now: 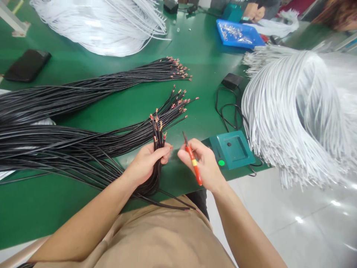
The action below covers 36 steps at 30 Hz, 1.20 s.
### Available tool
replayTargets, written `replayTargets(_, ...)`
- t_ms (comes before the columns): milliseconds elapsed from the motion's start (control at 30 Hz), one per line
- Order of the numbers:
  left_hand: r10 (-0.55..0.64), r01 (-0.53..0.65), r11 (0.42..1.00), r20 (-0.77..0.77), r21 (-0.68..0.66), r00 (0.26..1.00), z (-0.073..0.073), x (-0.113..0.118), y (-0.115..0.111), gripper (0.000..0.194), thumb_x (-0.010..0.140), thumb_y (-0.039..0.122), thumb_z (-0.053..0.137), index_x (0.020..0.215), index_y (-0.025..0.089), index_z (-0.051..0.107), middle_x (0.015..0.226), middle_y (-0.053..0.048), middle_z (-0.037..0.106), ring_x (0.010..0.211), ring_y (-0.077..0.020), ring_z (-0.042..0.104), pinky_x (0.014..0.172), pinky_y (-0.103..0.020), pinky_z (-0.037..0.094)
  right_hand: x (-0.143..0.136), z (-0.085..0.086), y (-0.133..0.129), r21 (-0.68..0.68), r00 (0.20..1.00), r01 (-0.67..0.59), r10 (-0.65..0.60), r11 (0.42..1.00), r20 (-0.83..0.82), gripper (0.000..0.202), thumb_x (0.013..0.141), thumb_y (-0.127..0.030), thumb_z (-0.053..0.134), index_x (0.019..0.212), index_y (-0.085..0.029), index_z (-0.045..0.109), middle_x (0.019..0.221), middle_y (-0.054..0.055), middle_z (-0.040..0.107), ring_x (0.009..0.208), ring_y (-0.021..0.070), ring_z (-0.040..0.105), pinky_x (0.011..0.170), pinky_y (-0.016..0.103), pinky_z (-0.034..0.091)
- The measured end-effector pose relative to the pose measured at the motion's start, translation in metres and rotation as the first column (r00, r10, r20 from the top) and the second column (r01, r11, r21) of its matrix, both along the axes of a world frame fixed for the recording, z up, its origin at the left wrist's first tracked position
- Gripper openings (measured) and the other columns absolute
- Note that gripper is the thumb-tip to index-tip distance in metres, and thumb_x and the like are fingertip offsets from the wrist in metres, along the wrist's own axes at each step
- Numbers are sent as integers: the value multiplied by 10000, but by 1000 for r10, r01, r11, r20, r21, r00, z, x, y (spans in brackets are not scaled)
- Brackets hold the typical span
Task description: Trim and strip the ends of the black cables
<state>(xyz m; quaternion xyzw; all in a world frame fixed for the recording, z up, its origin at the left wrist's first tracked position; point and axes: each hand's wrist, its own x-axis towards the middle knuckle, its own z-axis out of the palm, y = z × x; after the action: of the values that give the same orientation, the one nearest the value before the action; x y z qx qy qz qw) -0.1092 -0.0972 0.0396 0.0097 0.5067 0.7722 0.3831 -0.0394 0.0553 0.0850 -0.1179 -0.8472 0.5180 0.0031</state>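
Note:
My left hand (149, 162) is closed around a bunch of black cables (157, 141), bent so that their stripped ends with red and yellow wires point away from me. A short wire end shows at its thumb tip. In my right hand (205, 160) is a pair of pliers (194, 163) with orange handles and dark, narrow jaws pointing away from me; whether they are cutters I cannot tell. The jaws are a little to the right of the held cables, apart from them. Just beyond the left hand, more black cables (131, 137) from the same bundle lie with stripped ends to the right.
Another black cable bundle (92, 87) lies farther back. White cable coils (287, 108) hang over the table's right edge; more white cables (103, 26) lie behind. A green device (232, 150), blue tray (237, 35) and phone (28, 65) are on the table. Another person's hands (253, 12) show at the back.

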Motion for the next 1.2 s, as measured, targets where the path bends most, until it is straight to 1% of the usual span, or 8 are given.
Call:
replayTargets(67,14,-14,1000,-17,-4,1000,2,0,0,174,744,280,703,772,124,631,567,38,484,530,-65,416,547,-223,336,5,-2,-4,160,999,-39,36,986,24,308,818,-448,617,688,-191,510,727,-3,498,678,132,459,629,263,383)
replayTargets(167,34,-34,999,-10,-9,999,3,1,0,183,729,282,710,798,132,631,564,42,490,522,-67,421,538,-220,335,10,-2,-12,347,998,-44,24,937,61,369,794,-513,635,690,-191,490,745,6,493,660,136,445,624,275,372)
replayTargets(233,40,-40,999,4,-5,999,4,1,-1,183,727,275,709,811,133,630,565,46,490,520,-65,421,535,-218,333,12,-3,-15,421,998,-41,15,906,66,389,805,-543,612,698,-189,492,761,18,502,658,140,451,622,280,371)
replayTargets(300,40,-40,999,9,-3,999,4,2,-1,170,728,263,701,809,132,629,561,49,486,516,-63,417,536,-219,331,12,-5,-17,458,998,-48,20,888,65,388,817,-548,594,707,-187,504,763,25,511,658,144,462,621,281,372)
replayTargets(433,34,-34,999,-3,3,999,5,1,-2,138,739,242,683,802,136,623,562,52,490,516,-63,419,544,-222,328,11,-9,-15,464,999,-46,30,885,41,399,805,-563,606,696,-189,525,733,21,521,625,138,468,591,269,365)
replayTargets(633,40,-40,999,-35,6,999,6,1,-2,144,747,252,683,807,139,616,571,50,496,520,-66,420,544,-226,325,10,-14,-9,452,998,-31,49,892,-28,429,803,-552,620,606,-198,478,650,2,500,566,117,430,546,251,337)
replayTargets(867,17,-15,1000,-72,23,997,2,1,-4,113,795,246,653,818,145,608,590,50,488,546,-68,421,568,-230,327,8,-12,-6,449,998,-55,61,892,0,487,805,-558,616,552,-198,404,604,-17,458,534,101,390,536,246,303)
replayTargets(1200,10,-12,1000,-89,-15,996,2,1,-4,122,795,263,652,803,150,607,583,48,487,554,-81,419,593,-240,329,8,-12,-3,460,996,-87,88,884,18,483,821,-550,598,557,-200,396,611,-12,460,556,111,413,553,253,311)
